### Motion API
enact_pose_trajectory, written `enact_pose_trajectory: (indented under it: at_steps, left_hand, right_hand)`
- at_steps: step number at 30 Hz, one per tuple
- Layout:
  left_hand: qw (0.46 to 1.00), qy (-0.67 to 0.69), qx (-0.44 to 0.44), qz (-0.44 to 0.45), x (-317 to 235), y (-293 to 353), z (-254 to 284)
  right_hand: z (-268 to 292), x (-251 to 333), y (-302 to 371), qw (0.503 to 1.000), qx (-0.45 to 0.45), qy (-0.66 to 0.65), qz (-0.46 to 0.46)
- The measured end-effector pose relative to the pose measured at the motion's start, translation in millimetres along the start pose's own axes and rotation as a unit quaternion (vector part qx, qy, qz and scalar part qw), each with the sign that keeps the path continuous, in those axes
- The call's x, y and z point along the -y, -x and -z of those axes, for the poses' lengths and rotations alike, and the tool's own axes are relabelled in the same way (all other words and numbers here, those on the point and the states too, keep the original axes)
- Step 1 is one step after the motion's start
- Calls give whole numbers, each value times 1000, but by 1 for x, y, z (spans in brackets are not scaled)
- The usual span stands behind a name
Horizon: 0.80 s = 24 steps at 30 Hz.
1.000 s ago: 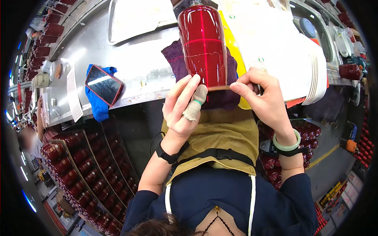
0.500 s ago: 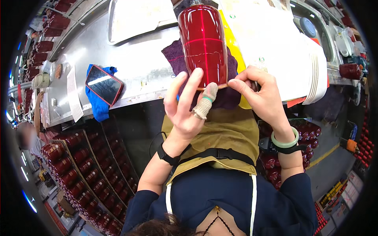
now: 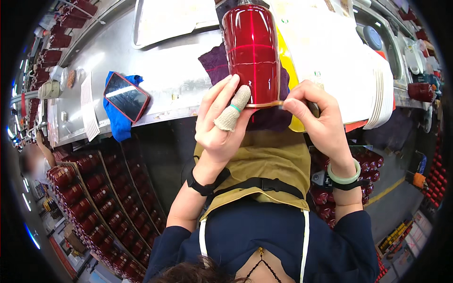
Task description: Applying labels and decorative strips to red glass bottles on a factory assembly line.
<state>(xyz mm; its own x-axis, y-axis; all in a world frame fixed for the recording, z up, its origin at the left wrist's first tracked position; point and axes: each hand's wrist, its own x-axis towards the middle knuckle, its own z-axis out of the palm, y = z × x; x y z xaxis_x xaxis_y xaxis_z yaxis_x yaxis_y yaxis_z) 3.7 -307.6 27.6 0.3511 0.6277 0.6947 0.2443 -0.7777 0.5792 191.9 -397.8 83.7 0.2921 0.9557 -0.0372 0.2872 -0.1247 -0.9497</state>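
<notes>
Steadying red cylinder (image 3: 251, 52) — both hands

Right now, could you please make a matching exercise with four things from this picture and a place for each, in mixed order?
Things:
1. phone
2. red shade
3. green bangle
4. fabric cot

Places:
A. on a finger of the left hand
B. on the blue cloth
C. on the right wrist
D. lying on the purple cloth

Pairs: 1-B, 2-D, 3-C, 4-A
</notes>
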Motion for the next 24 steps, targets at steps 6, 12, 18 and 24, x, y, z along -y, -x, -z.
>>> enact_pose_trajectory:
  at_steps: [6,12,18,24]
  left_hand:
    - [999,21,-37,33,1,17,1]
    - [999,-12,-43,-18,0,15,-4]
    - [997,-51,-31,-54,1,14,-3]
    - [996,-57,-19,-68,1,14,-2]
  right_hand:
    - [0,11,3,999,27,-43,-13]
    - [-2,33,-2,995,48,-75,41]
    - [13,31,4,998,20,-33,39]
    - [24,8,11,995,-29,90,23]
